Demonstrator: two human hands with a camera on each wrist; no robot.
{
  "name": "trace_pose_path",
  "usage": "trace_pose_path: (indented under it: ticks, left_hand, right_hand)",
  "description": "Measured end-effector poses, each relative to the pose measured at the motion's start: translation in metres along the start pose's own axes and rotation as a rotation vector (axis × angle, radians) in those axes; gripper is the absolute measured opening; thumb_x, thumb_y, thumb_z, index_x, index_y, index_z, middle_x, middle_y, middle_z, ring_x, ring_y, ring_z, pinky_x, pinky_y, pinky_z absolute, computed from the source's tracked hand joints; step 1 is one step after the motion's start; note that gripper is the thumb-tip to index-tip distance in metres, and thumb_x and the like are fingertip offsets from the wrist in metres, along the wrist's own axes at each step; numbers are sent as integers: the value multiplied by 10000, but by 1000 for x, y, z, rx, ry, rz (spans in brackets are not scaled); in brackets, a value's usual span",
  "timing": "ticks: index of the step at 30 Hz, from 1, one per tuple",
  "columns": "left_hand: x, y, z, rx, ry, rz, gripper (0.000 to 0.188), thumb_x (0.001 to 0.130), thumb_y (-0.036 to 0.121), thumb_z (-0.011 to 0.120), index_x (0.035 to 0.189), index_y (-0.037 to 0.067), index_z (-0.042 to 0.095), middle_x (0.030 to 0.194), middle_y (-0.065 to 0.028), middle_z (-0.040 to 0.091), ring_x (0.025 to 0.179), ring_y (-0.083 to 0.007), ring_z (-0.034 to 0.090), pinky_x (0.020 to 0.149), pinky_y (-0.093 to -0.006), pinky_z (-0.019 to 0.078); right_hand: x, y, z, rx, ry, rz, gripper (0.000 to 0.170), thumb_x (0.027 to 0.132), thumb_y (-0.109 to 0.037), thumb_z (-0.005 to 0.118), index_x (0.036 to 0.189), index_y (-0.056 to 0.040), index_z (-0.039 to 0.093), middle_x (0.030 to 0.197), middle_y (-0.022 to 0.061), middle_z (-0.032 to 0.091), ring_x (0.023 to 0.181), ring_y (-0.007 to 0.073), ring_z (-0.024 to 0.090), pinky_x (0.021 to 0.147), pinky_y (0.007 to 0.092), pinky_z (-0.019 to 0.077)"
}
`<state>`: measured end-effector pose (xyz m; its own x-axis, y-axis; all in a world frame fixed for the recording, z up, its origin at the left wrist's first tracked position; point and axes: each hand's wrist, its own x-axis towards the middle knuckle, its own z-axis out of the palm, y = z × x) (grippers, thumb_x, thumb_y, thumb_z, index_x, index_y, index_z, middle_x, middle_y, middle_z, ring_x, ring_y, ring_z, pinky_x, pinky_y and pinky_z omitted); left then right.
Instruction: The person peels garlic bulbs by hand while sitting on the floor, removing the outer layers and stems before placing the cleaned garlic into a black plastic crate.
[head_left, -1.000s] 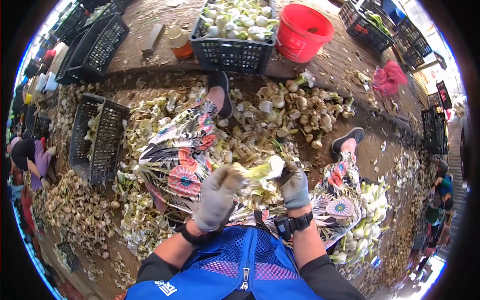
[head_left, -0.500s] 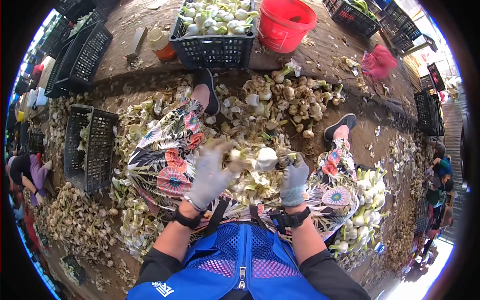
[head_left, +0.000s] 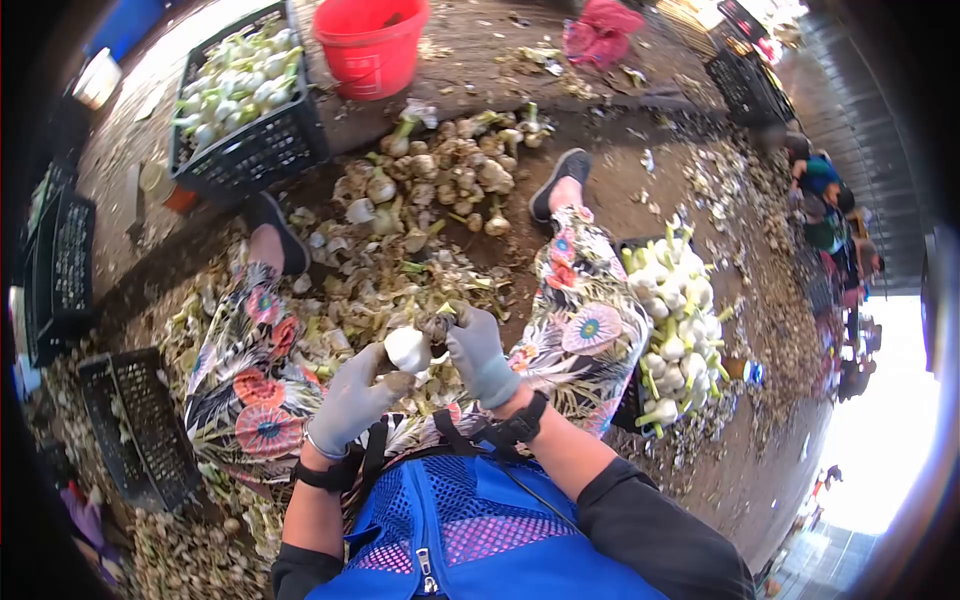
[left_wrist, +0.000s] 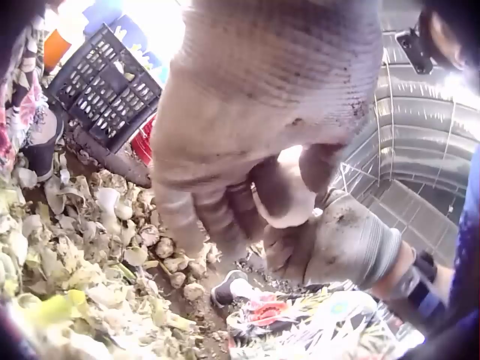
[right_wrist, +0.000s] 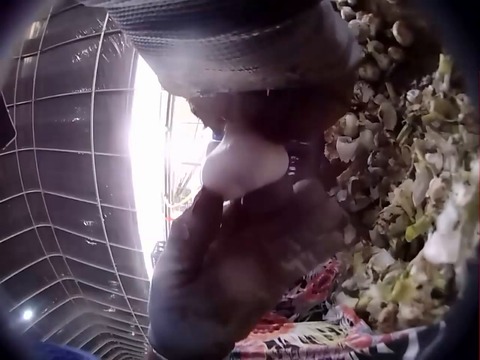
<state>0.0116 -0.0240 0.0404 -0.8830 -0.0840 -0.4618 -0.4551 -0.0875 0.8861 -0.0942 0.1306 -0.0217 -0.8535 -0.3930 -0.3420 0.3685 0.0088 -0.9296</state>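
Observation:
Between the two gloved hands is a white garlic bulb [head_left: 406, 350], peeled smooth on the side that shows. The left hand [head_left: 352, 398], in a dirt-stained grey glove, holds the bulb between thumb and fingers. In the left wrist view the bulb [left_wrist: 289, 202] shows pale beneath the thumb and index finger. My right hand [head_left: 480, 355] grips the stem end from the other side. Its fingers cover most of the stem; in the right wrist view the bulb's narrow neck runs up into the dark glove. Loose garlic skins [head_left: 440, 285] lie on the ground below both hands.
Unpeeled garlic [head_left: 430, 170] is heaped ahead between the feet. A black crate of cleaned bulbs [head_left: 255, 150] and a red bucket [head_left: 370, 50] stand beyond. Another filled crate with white garlic [head_left: 675, 330] is beside the right leg. An openwork black crate [head_left: 140, 425] sits at left.
Long leafy layers around the garlic have come off, baring the white bulb. The left hand moved from pulling at the leaves to holding the bulb. The head view has turned to the right.

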Motion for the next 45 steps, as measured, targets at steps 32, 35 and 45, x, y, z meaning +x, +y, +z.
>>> trace_pose_path:
  ticks: [32, 35, 45]
  left_hand:
    - [62, -99, -10, -87, 306, -133, 334, 967, 282, 594, 933, -39, 683, 831, -57, 686, 778, -117, 629, 760, -270, 500]
    - [66, -85, -13, 11, 363, -101, 240, 937, 194, 592, 974, -34, 656, 859, -107, 682, 791, -157, 607, 750, -294, 484]
    - [93, -98, -4, -93, 277, -200, 507, 936, 410, 581, 1245, 9, 583, 1101, -144, 667, 1066, -272, 631, 932, -368, 473]
  right_hand:
    - [172, -93, -155, -1002, 181, -178, 220, 824, -146, 584, 936, -1, 706, 785, 175, 682, 765, 220, 652, 727, 318, 501]
    - [258, 16, -163, -1460, -43, -164, 394, 826, -277, 595, 1135, -42, 659, 1117, 247, 655, 1027, 366, 646, 900, 426, 501]
    - [270, 156, -210, -1233, 129, -87, 451, 800, -10, 528, 1244, 6, 605, 1039, 210, 695, 863, 292, 658, 818, 363, 511]
